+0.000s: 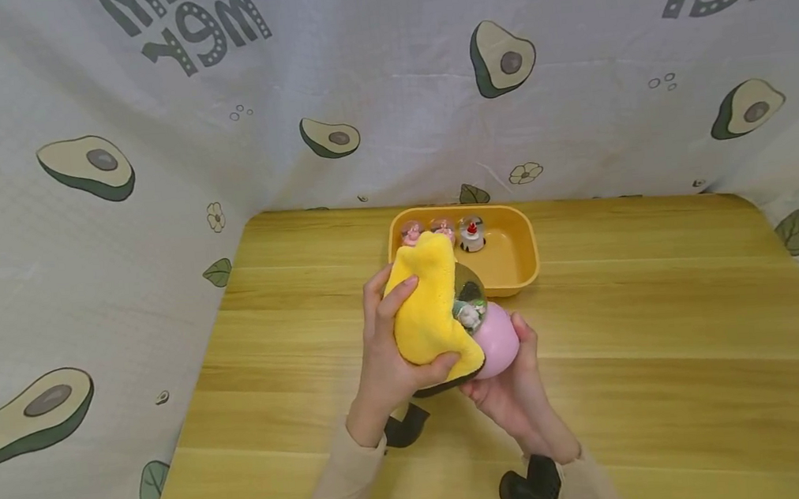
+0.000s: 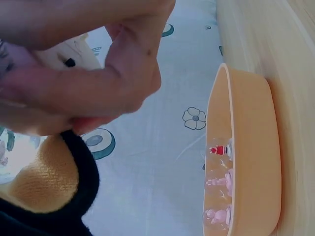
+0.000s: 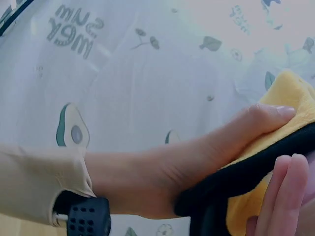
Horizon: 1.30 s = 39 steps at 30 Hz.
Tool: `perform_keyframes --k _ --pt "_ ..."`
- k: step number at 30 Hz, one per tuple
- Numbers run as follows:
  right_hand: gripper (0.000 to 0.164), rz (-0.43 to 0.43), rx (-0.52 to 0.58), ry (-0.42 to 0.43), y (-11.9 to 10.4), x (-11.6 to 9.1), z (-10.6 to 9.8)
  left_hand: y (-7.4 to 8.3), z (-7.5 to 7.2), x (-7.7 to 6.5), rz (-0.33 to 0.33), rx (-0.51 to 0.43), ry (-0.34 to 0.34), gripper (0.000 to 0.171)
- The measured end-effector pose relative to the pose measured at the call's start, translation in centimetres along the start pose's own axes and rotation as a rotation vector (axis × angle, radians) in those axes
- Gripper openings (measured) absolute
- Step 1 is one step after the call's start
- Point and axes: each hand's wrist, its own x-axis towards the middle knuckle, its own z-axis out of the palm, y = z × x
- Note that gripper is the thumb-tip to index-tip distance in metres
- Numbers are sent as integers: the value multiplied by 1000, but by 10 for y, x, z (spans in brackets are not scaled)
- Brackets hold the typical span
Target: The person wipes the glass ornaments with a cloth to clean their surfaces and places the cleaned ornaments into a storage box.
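In the head view my left hand (image 1: 390, 345) grips a yellow cloth (image 1: 423, 319) with a dark edging. The cloth lies against the glass of a snow globe (image 1: 471, 307), which has a rounded lilac base and small pale figures inside. My right hand (image 1: 512, 390) holds that base from below and the right, thumb along its side. The globe is tilted, with its dome toward the upper left and partly hidden by the cloth. In the right wrist view the cloth (image 3: 288, 98) and its black edge show close up beside the right fingers (image 3: 288, 196).
Behind the hands a yellow-orange tray (image 1: 524, 250) stands on the wooden table (image 1: 663, 321). Inside it are small clear domes: two with pink figures and one with a red-topped white figure (image 1: 472, 234). A white curtain with avocado prints (image 1: 418, 137) hangs behind the table.
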Motion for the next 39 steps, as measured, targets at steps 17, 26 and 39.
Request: perform_keyframes --k 17,26,39 --pt "53 -126 -42 -127 10 -2 -5 3 -3 1 -48 -12 39 76" --pt "62 -257 -496 2 -9 -7 -10 -2 -15 2 -54 48 83 75" --pt "60 -324 -564 -42 -24 -10 -9 -8 -26 -3 -97 73 107 77"
